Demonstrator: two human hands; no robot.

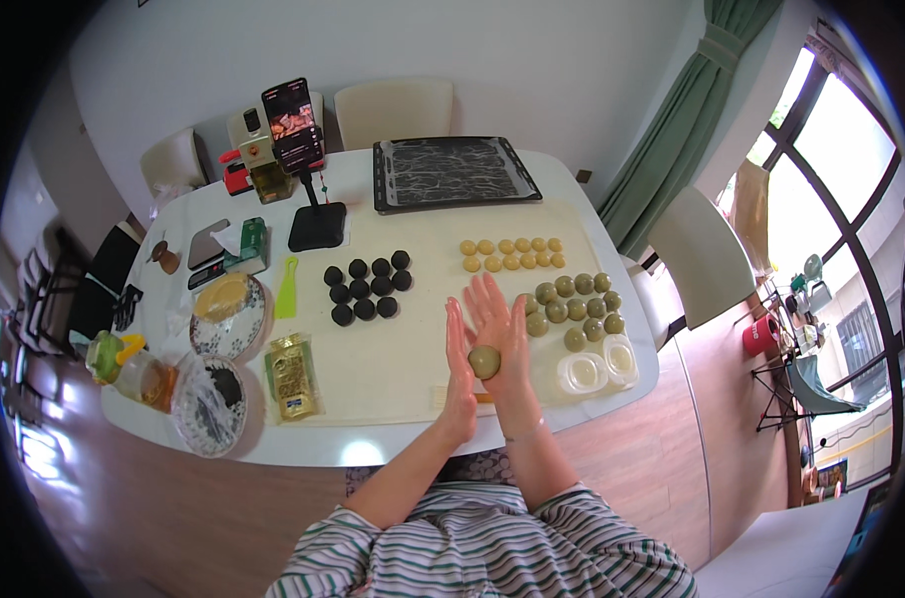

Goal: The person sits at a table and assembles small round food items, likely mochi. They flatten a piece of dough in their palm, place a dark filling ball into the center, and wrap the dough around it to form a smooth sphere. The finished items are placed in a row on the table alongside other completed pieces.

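Note:
Between my palms, near the table's front edge, sits a smooth olive-green ball (pixel 484 362). My left hand (pixel 460 374) is upright at its left side, while my right hand (pixel 503 336) has its palm under and beside the ball, fingers spread apart. Rows of olive-green balls (pixel 576 309) lie right of my hands, with two clear plastic molds (pixel 582 373) in front of them. Beyond my fingers are two rows of small yellow balls (pixel 511 262). Several black balls (pixel 363 308) stand in rows to the left. A thin orange item, partly hidden, lies behind my wrists.
At the back lies a lined black baking tray (pixel 456 173). A phone (pixel 293 123) stands on a black holder beside an oil bottle (pixel 266 168). On the left are a lime scraper (pixel 286 290), a gold packet (pixel 294 377), a kitchen scale (pixel 207 247) and two patterned plates (pixel 232 340).

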